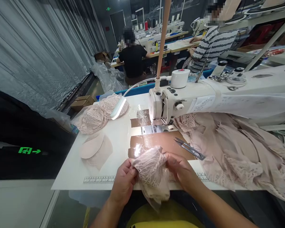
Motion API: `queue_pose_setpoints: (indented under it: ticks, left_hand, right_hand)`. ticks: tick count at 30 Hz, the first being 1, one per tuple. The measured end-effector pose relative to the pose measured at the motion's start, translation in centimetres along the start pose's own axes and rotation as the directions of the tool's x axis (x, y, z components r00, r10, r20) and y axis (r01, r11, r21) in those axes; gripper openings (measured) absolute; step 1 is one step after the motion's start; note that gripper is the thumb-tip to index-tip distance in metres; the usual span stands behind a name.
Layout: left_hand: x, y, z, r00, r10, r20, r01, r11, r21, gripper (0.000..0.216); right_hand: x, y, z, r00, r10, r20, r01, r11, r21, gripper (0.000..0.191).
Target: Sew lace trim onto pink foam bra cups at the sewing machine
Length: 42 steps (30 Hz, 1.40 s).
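Note:
A beige lace piece [150,169] is stretched between my two hands at the front edge of the sewing table, its lower end hanging past the edge. My left hand [123,182] pinches its left side between thumb and fingers. On the opposite side my right hand [180,169] grips the gathered fabric, its fingertips partly hidden by the lace. Just beyond the hands stands a white sewing machine [160,101], needle area lit. Thread snips [189,148] lie on the brown covering [161,142], close to my right hand.
Lace cups [92,118] are piled at the table's back left, under a small lamp [118,108]. A smooth beige pad [92,146] rests on sheer fabric nearer me. More beige lace fabric [232,142] covers the right side. A ruler strip [98,180] runs along the front. Two people sit beyond.

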State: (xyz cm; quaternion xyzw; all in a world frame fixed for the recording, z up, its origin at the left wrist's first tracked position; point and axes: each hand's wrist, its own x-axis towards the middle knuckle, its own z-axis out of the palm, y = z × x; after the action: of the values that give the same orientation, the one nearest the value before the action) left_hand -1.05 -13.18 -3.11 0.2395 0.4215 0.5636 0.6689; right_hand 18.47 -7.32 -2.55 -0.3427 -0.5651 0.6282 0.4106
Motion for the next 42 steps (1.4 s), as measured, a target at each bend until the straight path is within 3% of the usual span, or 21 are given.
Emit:
queue_pose_setpoints:
  ticks: [2,4,7,10,12,15,18,20,22,24,26,27,29,32,36,42]
  left_hand:
    - [0.2,-0.1,0.1,0.999,-0.012,-0.046,0.006,0.993,-0.120,0.019]
    - [0.4,0.1,0.1,0.993,-0.064,-0.096,0.035,0.960,-0.278,0.020]
    - [0.2,0.3,0.5,0.993,-0.114,-0.016,0.098,0.911,-0.401,0.031]
    - [-0.4,-0.2,1.8,0.983,-0.081,0.167,0.131,0.939,-0.317,0.054]
    - [-0.6,-1.0,2.9,0.976,-0.096,0.197,0.139,0.965,-0.221,0.059]
    - [-0.7,-1.9,3.6,0.980,-0.133,0.145,0.151,0.982,-0.116,0.043]
    - [-1.1,-1.5,2.4,0.972,-0.167,0.163,0.163,0.986,0.035,0.006]
    - [-1.7,-0.2,0.9,0.942,-0.217,0.255,0.175,0.968,0.177,0.017]
    - [-2.2,1.7,-0.3,0.931,-0.172,0.323,0.071,0.951,0.301,0.023]
    - [-2.4,3.7,-0.8,0.951,0.048,0.304,-0.177,0.894,0.412,0.005]
    - [-2.0,5.4,-0.3,0.928,0.222,0.298,-0.360,0.738,0.571,0.041]
    - [-1.7,6.0,0.1,0.919,0.235,0.315,-0.390,0.654,0.649,0.058]
    - [-0.9,6.4,1.0,0.928,0.147,0.342,-0.364,0.552,0.750,0.061]
    - [-0.1,5.7,1.7,0.940,-0.023,0.341,-0.270,0.564,0.781,0.029]
    - [0.2,4.7,1.8,0.930,-0.030,0.365,-0.277,0.595,0.755,0.023]
    - [0.5,5.3,2.0,0.931,-0.051,0.360,-0.237,0.665,0.708,0.028]
  right_hand:
    - [-0.2,0.2,-0.2,1.000,-0.028,-0.012,0.028,0.999,-0.031,0.035]
    - [-0.2,0.4,-0.2,0.993,-0.055,-0.104,0.052,0.998,-0.027,0.034]
    - [-0.1,0.6,0.1,0.972,-0.059,-0.226,0.076,0.995,0.068,0.033]
    - [0.2,0.3,0.8,0.984,-0.024,-0.177,0.039,0.996,0.083,0.024]
    - [0.2,0.1,1.2,0.991,0.024,-0.131,-0.017,0.998,0.053,0.025]
    - [0.3,0.0,1.1,0.978,0.116,-0.171,-0.090,0.985,0.148,0.028]
    - [0.6,-0.3,0.2,0.949,0.133,-0.286,-0.044,0.954,0.297,0.026]
    - [0.9,-0.8,-0.6,0.926,0.102,-0.365,0.022,0.947,0.322,0.026]
    - [1.0,-1.5,-1.1,0.935,0.066,-0.348,0.034,0.961,0.273,0.024]
    - [0.9,-2.2,-1.0,0.982,0.035,-0.188,-0.010,0.991,0.130,0.020]
    - [0.8,-2.8,-0.3,0.999,0.018,0.033,-0.016,0.998,-0.060,0.015]
    - [0.7,-3.0,0.2,0.993,0.008,0.119,0.009,0.991,-0.137,0.014]
    - [0.6,-3.2,1.1,0.977,-0.017,0.211,0.066,0.970,-0.232,0.015]
    - [0.7,-3.1,1.7,0.972,-0.081,0.220,0.150,0.937,-0.317,0.020]
    - [0.9,-2.7,1.6,0.970,-0.211,0.119,0.242,0.876,-0.418,0.022]
    - [0.9,-2.5,1.6,0.983,-0.181,0.012,0.167,0.878,-0.449,0.020]
